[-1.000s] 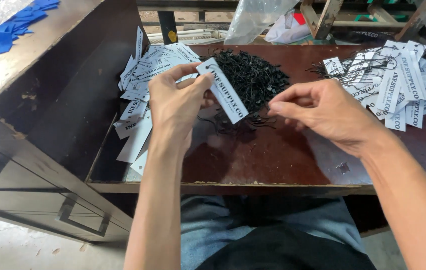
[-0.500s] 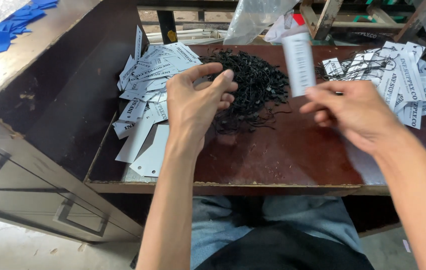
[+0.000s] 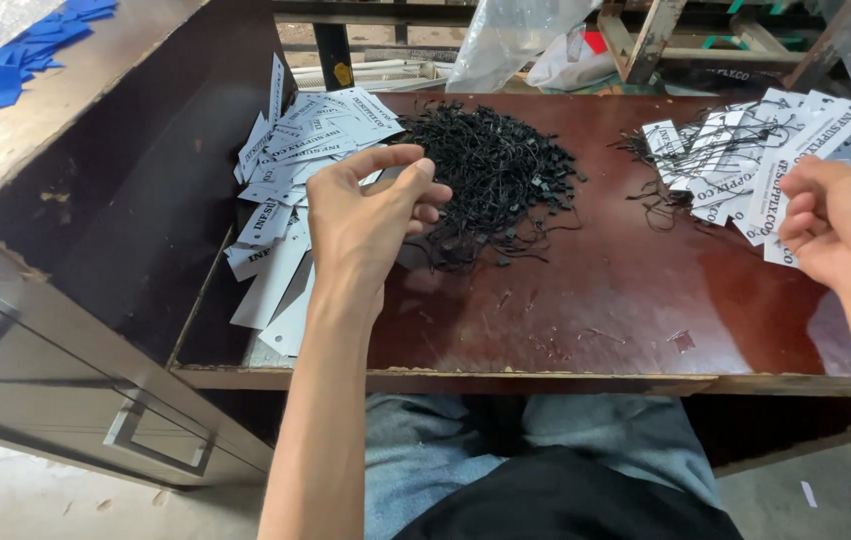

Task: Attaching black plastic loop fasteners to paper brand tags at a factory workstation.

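My left hand (image 3: 366, 215) hovers with loosely curled fingers and nothing in it. It is between a pile of loose white printed tags (image 3: 296, 160) on the left and a heap of black string loops (image 3: 491, 170) in the middle of the dark red table (image 3: 606, 300). At the far right, my right hand (image 3: 836, 225) has curled fingers that pinch the near end of a white tag (image 3: 781, 195). This tag rests on a pile of tags with black strings attached (image 3: 736, 150).
A dark cabinet with a drawer handle (image 3: 76, 330) stands to the left, with blue pieces (image 3: 16, 60) on its top. Clear plastic bags (image 3: 516, 40) and a wooden frame (image 3: 646, 40) lie behind the table. My lap is under the front edge.
My right hand has carried the white tag from above the table's middle to the strung pile at the right. My left hand let go of the tag and drew back from the black heap.
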